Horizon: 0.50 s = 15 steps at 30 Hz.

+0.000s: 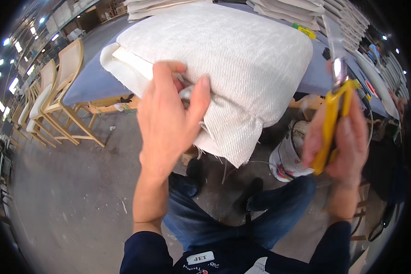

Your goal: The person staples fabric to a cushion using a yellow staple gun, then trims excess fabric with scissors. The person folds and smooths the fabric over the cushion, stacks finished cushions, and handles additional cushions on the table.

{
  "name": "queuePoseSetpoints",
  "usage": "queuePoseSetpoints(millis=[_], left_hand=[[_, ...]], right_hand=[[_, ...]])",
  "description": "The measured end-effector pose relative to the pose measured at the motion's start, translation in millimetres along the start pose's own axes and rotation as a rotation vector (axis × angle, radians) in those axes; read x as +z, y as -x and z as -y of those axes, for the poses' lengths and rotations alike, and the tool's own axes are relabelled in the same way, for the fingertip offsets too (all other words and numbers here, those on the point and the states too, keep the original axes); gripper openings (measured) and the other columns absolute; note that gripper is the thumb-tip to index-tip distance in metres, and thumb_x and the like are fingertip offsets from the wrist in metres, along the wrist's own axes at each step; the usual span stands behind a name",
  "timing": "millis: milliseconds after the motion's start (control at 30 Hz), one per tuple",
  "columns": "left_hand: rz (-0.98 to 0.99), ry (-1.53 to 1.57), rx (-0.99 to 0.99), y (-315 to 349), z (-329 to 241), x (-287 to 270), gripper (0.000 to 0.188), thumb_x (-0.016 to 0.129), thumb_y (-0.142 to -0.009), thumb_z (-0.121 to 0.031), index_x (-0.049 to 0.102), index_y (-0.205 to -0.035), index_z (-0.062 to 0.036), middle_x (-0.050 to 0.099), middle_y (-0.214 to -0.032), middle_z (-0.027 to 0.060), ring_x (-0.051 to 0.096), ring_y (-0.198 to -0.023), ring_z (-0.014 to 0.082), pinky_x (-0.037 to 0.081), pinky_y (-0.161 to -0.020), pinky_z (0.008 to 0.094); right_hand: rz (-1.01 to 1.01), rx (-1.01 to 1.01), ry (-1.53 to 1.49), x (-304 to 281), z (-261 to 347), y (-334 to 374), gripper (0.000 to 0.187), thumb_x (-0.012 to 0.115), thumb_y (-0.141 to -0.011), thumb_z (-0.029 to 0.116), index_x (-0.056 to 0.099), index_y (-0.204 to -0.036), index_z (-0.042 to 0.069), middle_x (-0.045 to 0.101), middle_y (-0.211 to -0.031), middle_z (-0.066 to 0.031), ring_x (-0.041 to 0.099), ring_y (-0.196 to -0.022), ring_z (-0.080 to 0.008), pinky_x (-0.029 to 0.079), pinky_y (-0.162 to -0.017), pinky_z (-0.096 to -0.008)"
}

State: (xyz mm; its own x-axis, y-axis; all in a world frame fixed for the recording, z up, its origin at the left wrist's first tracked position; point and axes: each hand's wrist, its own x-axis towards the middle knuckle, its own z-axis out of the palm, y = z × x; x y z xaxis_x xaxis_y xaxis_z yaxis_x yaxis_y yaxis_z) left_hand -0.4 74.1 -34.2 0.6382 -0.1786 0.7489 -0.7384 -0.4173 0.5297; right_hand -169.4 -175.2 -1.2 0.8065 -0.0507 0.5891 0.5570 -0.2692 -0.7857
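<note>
A padded seat or cushion (242,59) covered in white ribbed fabric lies on the blue-grey table top in front of me. Its loose, frayed fabric corner (237,144) hangs over the near edge. My left hand (169,109) is at the cushion's near left side, against the folded fabric. Its thumb and bent index finger stand apart; the other fingers curl partly out of sight. Raised at the right, my right hand (340,141) grips yellow-handled scissors (329,123) with their blades pointing up, away from the cushion. This hand and the blades are blurred by motion.
Wooden chairs (66,91) with pale upholstery stand at the left. A white bucket (287,157) is on the floor below the table's right side. Stacked pale pieces (283,11) lie at the back, with a yellow-green object (304,31) beside them.
</note>
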Motion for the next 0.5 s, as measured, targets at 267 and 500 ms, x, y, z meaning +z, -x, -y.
queuePoseSetpoints(millis=[267,500], left_hand=[[0.132,-0.121,-0.109,15,-22,5,0.026,0.065,-0.104,-0.022,0.060,-0.108,0.0036,0.068,-0.076,0.0220,0.065,-0.063,0.0413,0.049,-0.063,0.0501],[0.206,0.083,-0.047,-7,-41,25,0.027,0.061,-0.106,-0.021,0.057,-0.097,0.0041,0.059,-0.061,0.0262,0.063,-0.063,0.0491,0.046,-0.061,0.0547]], right_hand=[[-0.015,-0.205,-0.487,52,-56,-3,0.057,0.040,-0.119,0.025,0.026,-0.165,-0.006,0.070,-0.095,-0.0139,0.069,-0.087,-0.0177,0.058,-0.088,-0.0354],[-0.173,-0.305,-0.526,26,-49,-20,0.051,0.039,-0.118,0.021,0.034,-0.162,-0.005,0.066,-0.088,-0.0111,0.062,-0.079,-0.0165,0.055,-0.079,-0.0342]])
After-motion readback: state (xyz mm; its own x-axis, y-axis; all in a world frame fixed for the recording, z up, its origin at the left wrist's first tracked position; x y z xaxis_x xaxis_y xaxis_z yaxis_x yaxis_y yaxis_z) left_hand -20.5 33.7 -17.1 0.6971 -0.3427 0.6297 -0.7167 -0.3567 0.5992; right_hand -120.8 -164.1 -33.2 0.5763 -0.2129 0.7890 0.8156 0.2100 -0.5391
